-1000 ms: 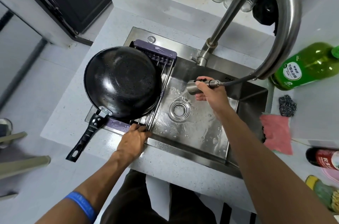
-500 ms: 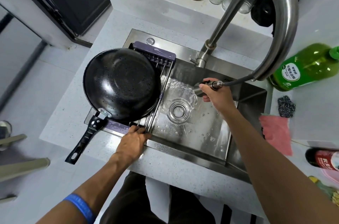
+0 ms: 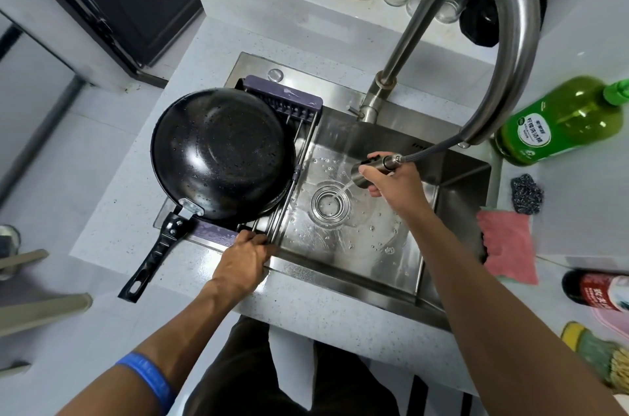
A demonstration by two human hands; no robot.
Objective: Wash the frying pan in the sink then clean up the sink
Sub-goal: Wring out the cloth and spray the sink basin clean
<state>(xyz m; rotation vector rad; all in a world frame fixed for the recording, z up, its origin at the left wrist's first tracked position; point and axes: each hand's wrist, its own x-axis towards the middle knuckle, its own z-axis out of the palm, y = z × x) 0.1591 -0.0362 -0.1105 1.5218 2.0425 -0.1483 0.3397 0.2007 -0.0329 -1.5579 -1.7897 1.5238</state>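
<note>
Two hands work at the sink (image 3: 452,184). Left of the drain (image 3: 329,204), the frying pan (image 3: 221,157) rests on a rack (image 3: 289,102) across the sink; the left hand (image 3: 242,262) has its fingers clamped on the rack's near edge. Right of the drain, the right hand (image 3: 394,186) grips the spray head (image 3: 369,169), its water hitting the drain.

Left arm enters from lower left of frame, blue band on the forearm, wrist straight. Left hand (image 3: 242,260) sits lower centre, palm down, fingers curled tight over a bar, grip closed. Right arm comes in from lower right, extended toward frame centre. Right hand (image 3: 396,185) fingers wrapped around a cylindrical part, thumb on top, grip closed.
</note>
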